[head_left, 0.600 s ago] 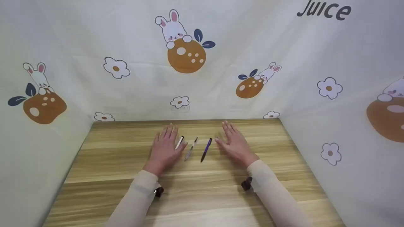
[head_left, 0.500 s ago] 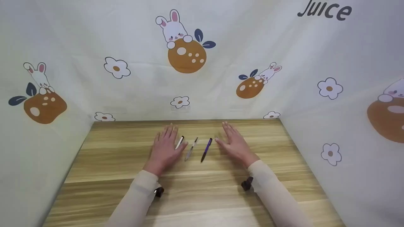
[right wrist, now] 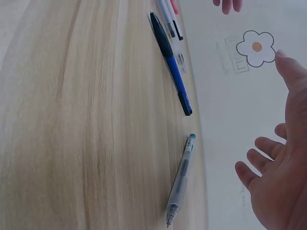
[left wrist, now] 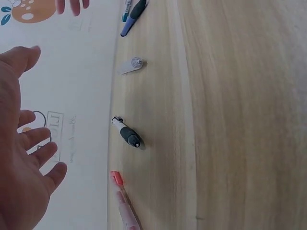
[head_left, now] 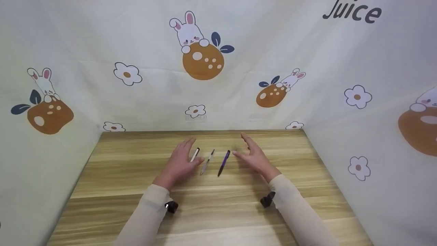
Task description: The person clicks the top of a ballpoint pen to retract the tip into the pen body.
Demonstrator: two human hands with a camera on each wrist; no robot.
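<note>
My left hand (head_left: 177, 162) hovers over the table's left half, fingers straight and thumb spread, holding nothing. Partly behind its thumb lies a white pen with a black end (head_left: 195, 154). Beside that are a clear grey pen (head_left: 207, 162) and a purple-blue pen with a dark grip (head_left: 223, 163). To their right my right hand (head_left: 256, 160) is held with thumb and fingers apart, its palm turned inward. The left wrist view adds a pink pen with a red end (left wrist: 125, 211); the right wrist view adds a clear teal-ended pen (right wrist: 180, 182). The hands cover both in the head view.
The wood-grain table (head_left: 218, 212) is closed in by pale cloth (head_left: 153, 95) printed with rabbits, oranges and flowers at the back and both sides. A small dark camera sits on the left wrist (head_left: 171, 207) and another on the right wrist (head_left: 267, 199).
Both hands have turned from palms down, with fingers spread, to palms facing inward, fingers closer together. The pens lie as before.
</note>
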